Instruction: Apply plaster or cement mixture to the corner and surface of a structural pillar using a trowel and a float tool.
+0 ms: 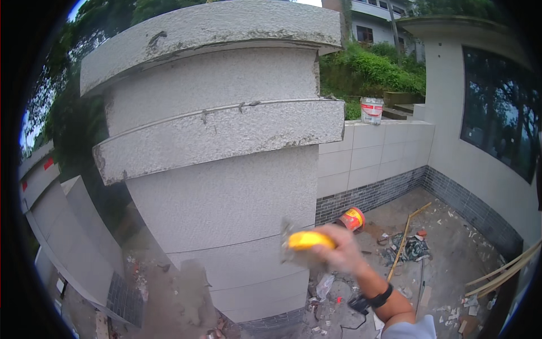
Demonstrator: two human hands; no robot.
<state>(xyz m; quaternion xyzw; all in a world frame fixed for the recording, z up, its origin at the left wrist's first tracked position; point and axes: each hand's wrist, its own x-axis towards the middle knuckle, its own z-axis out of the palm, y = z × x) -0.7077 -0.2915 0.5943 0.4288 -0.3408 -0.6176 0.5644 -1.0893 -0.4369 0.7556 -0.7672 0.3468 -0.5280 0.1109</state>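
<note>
My right hand (pixel 343 250), with a dark band on its wrist, is closed around the yellow handle of a trowel (pixel 309 240). Motion blurs both the hand and the grey blade, which is in front of the right part of a rough white pillar (pixel 226 198). Whether the blade touches the pillar I cannot tell. A blurred grey mass like wet mortar (pixel 186 299) shows low on the left, beside the pillar's lower part; what bears it is hidden. My left hand is not in view.
Two ledges jut from the pillar; grey smears mark the upper ledge (pixel 226 25). A white bucket (pixel 371 111) stands on the tiled wall (pixel 372 152). A red bucket (pixel 352 219) lies tipped on the debris-strewn ground, near a long wooden strip (pixel 402 243). More strips (pixel 502 274) lean at right.
</note>
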